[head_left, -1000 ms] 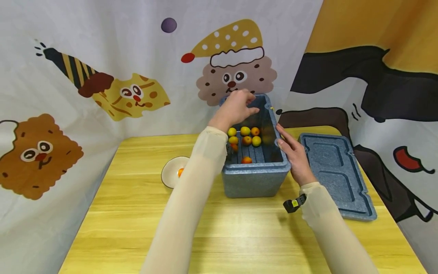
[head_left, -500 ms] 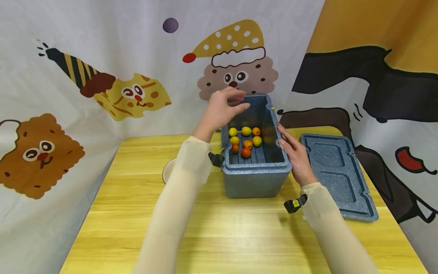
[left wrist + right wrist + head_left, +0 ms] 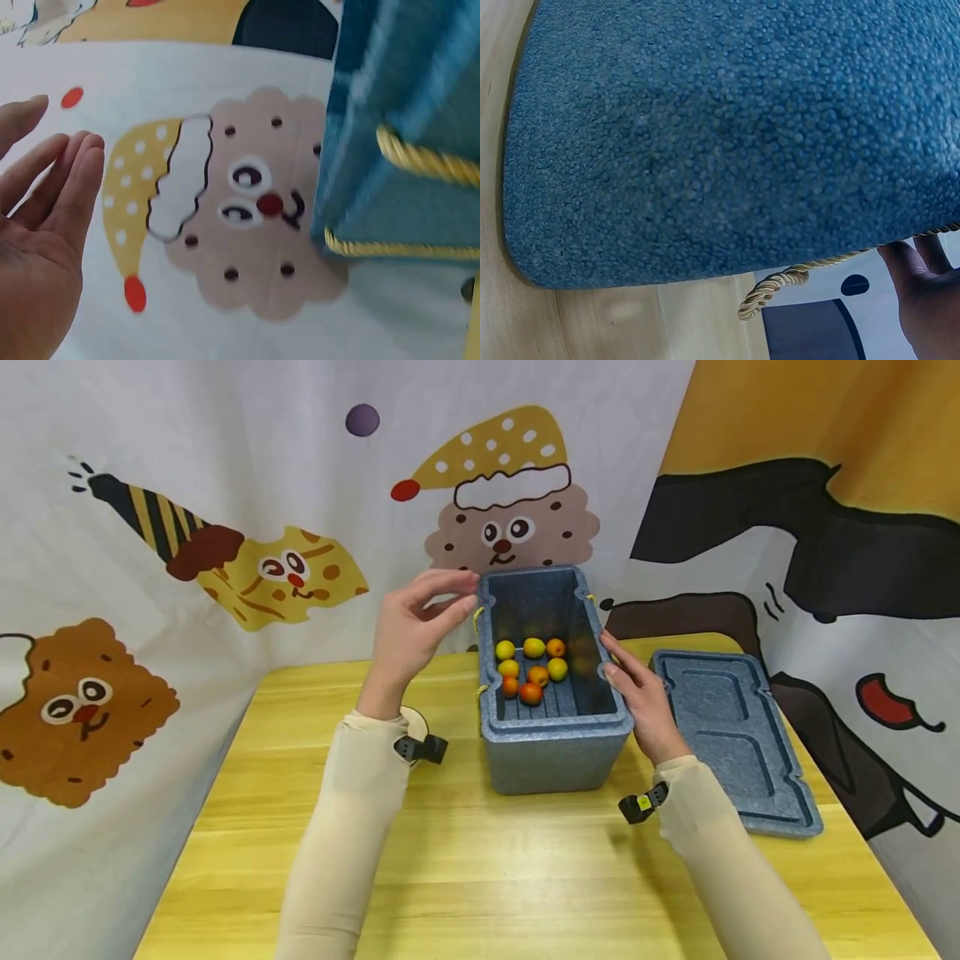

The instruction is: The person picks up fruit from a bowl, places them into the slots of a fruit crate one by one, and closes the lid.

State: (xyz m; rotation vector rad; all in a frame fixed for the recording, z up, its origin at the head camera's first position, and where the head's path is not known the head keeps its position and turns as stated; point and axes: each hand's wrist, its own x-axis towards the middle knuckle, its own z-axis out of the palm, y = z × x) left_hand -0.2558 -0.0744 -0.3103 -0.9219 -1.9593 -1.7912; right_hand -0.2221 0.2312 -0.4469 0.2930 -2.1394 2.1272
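My left hand (image 3: pixel 412 631) hangs in the air just left of the foam box, its fingers loosely bent and nothing in them. In the left wrist view the palm (image 3: pixel 37 262) shows bare, apart from the box's side. The grey-blue foam box (image 3: pixel 558 760) stands uncovered, with several small yellow and orange citrus fruits (image 3: pixel 531 693) on its ribbed floor. My right hand (image 3: pixel 647 702) rests against the box's right side, thumb at the rim and fingers straight along the outer wall. In the right wrist view, its fingers (image 3: pixel 904 262) touch the box near a twisted rope.
The box's lid (image 3: pixel 720 718) lies on the wooden table (image 3: pixel 517 877) to the right. A pale bowl (image 3: pixel 416 722) sits left of the box, mostly hidden behind my left wrist. Yellow rope (image 3: pixel 420 157) runs along the box's side. A printed cloth (image 3: pixel 300 443) hangs behind.
My left hand has moved left, from over the box to beside it. An orange fruit near the box's front has shifted back towards the others. My right hand stays at the box.
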